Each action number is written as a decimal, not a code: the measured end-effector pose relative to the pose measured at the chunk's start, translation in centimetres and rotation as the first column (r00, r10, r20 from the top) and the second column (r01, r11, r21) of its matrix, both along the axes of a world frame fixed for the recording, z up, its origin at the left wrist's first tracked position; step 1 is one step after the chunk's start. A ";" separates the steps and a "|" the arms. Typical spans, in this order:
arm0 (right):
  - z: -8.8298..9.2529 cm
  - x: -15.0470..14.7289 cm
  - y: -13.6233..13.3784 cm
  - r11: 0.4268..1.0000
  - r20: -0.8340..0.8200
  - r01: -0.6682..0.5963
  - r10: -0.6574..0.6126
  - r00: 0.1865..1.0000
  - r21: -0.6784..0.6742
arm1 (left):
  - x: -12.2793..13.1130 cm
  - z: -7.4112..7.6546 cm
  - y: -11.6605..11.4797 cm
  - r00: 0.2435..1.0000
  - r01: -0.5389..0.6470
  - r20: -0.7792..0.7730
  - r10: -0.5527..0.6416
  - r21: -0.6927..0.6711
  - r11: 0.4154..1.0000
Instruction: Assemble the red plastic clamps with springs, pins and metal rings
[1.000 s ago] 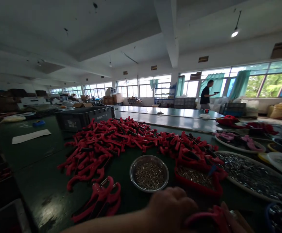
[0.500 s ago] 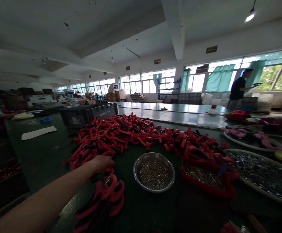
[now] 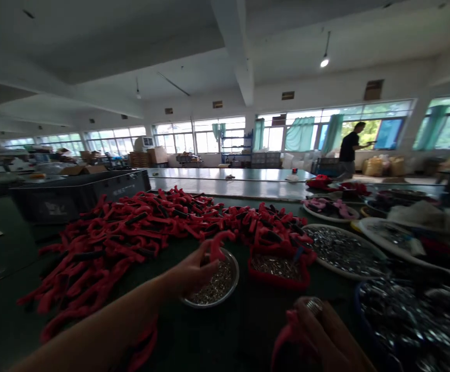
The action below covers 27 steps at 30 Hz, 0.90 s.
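My left hand [image 3: 194,269] is closed on a curved red plastic handle [image 3: 219,245] and hovers over the near-left part of a metal bowl [image 3: 235,281] filled with small metal pieces. My right hand [image 3: 327,336], low at the right, is closed around another red handle [image 3: 290,336]; a shiny ribbed metal part [image 3: 314,306] shows at its fingers. The fingers of that hand are partly dark and hidden. Behind and left of the bowl spreads a big pile of red-and-black handles [image 3: 132,222].
A red tray [image 3: 281,281] of metal pins stands right of the bowl. Farther right lie a round tray of metal parts [image 3: 343,248] and a blue-rimmed basin [image 3: 358,305] of shiny parts. A dark crate [image 3: 77,199] stands back left. A person [image 3: 349,150] is near the windows.
The view has turned right. My left hand has left the pile and come over the bowl with a red handle. My right hand has come further into view with another handle.
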State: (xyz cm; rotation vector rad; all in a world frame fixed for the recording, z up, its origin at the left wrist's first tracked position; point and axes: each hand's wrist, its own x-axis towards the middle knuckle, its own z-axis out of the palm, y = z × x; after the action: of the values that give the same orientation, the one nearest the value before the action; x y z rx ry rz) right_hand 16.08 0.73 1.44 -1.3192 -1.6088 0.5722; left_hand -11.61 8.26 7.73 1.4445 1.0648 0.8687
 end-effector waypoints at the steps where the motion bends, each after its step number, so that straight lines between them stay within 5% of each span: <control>1: 1.0 -0.8 -0.3 1.000 -0.074 0.017 -0.017 0.997 -0.003 | 2.6 -0.5 -1.6 0.996 0.069 0.064 -0.063 -0.111 0.991; 3: 2.4 -1.9 -0.7 0.998 -0.300 -0.052 0.041 0.953 -0.028 | 6.9 -1.3 -4.5 0.991 0.074 0.125 -0.039 -0.284 0.956; 8: 2.9 -2.2 -1.5 0.996 -0.318 -0.083 0.087 0.944 0.027 | 12.5 -2.8 -7.3 0.961 -0.008 0.265 0.079 -0.258 0.966; 14: 2.7 -0.9 -2.1 0.996 -0.209 0.011 0.009 0.978 0.093 | 13.3 -4.8 -7.0 0.982 -0.022 0.184 0.042 -0.111 0.994; 21: 3.1 -0.6 -2.4 0.989 -0.034 -0.005 0.010 0.999 0.146 | 13.9 -3.5 -8.3 0.963 -0.132 0.207 0.169 -0.185 0.974; 27: 2.8 -0.3 -2.5 0.991 0.095 -0.076 0.066 0.993 0.111 | 13.8 -4.3 -8.3 0.969 -0.119 0.194 0.154 -0.177 0.977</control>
State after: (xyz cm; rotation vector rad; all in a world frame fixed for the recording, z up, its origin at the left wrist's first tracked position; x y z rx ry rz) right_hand 15.76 -1.81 4.21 -1.2220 -1.7430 0.4611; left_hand 2.20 -0.02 3.41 1.1274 1.0607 0.9834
